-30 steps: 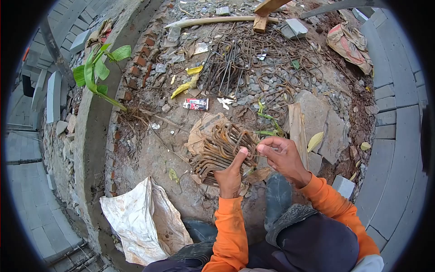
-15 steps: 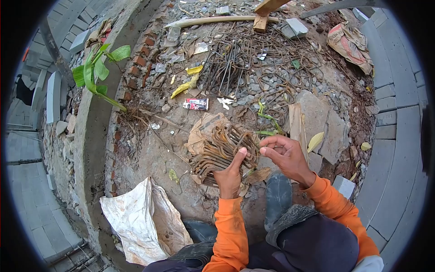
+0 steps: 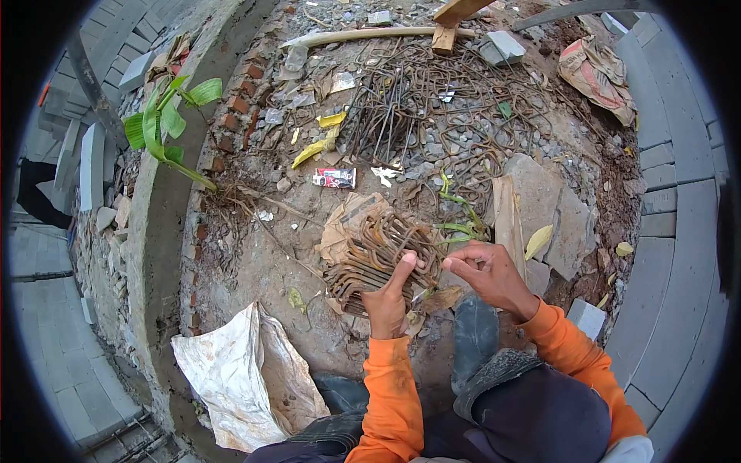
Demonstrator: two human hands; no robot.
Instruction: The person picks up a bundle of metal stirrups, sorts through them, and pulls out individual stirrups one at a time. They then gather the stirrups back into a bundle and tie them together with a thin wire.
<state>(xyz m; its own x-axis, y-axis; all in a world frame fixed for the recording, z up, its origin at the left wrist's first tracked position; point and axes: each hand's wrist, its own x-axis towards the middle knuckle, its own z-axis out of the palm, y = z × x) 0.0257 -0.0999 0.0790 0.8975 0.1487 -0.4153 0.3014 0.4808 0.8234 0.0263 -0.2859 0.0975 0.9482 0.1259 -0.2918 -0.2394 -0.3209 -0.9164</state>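
Note:
A bundle of rusty bent rebar stirrups (image 3: 367,262) lies low over the ground in front of me, on a crumpled piece of brown paper (image 3: 340,231). My left hand (image 3: 387,305) grips the near right side of this bundle, thumb on top and fingers mostly hidden. Just right of the bundle, my right hand (image 3: 495,276) is closed in a pinch, thumb against the forefinger. Whatever it pinches is too thin to make out. Both orange sleeves reach up from the bottom.
More rusty stirrups (image 3: 394,108) are heaped on gravel farther off. A white sack (image 3: 239,370) lies at lower left beside a concrete kerb (image 3: 158,231). Broken slabs (image 3: 548,208) and a cement bag (image 3: 594,77) lie to the right. A person's dark leg (image 3: 35,193) shows at far left.
My right hand has shifted slightly, its fingers curling closer together. My left hand keeps its grip on the bundle. At far left, more of another person's dark-clothed leg has come into view.

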